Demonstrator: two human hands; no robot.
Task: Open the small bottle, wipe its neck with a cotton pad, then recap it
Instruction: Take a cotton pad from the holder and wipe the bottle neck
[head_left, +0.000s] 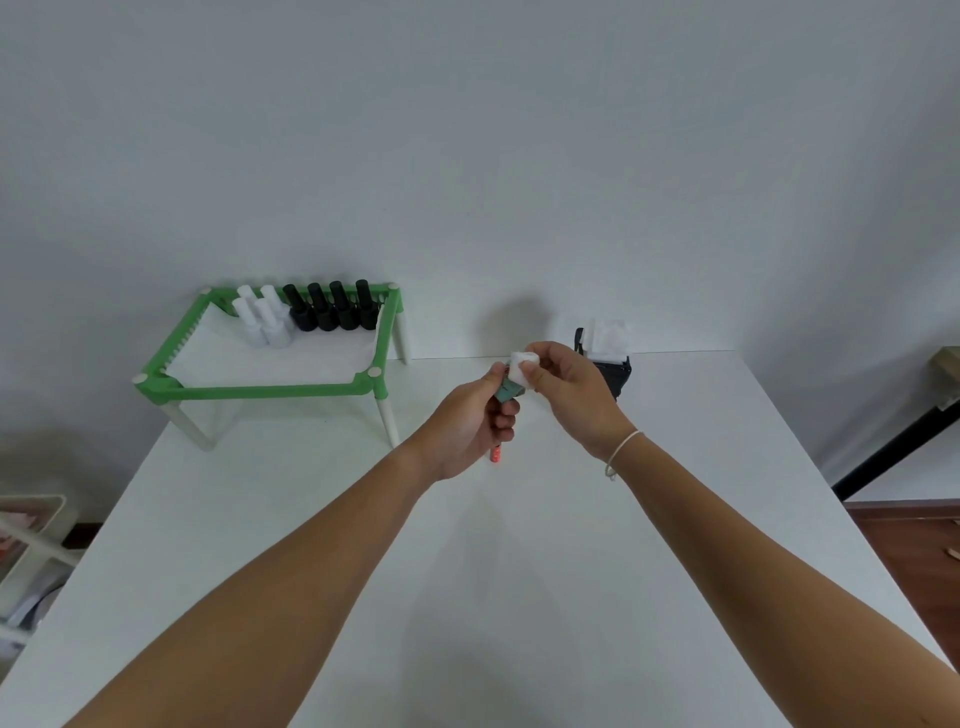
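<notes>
My left hand (475, 423) grips a small teal bottle (506, 389) above the middle of the white table (519, 571). A red-orange piece (496, 454), perhaps the cap with its brush, sticks out below the same hand's fingers. My right hand (566, 387) pinches a white cotton pad (522, 366) and presses it onto the top of the bottle. The pad and my fingers hide the bottle's neck.
A green-framed rack (270, 387) on white legs stands at the back left, holding several white bottles (262, 319) and several black bottles (332, 309). A black holder (615, 374) with white cotton pads (608, 338) sits at the back, just behind my right hand. A wall rises beyond.
</notes>
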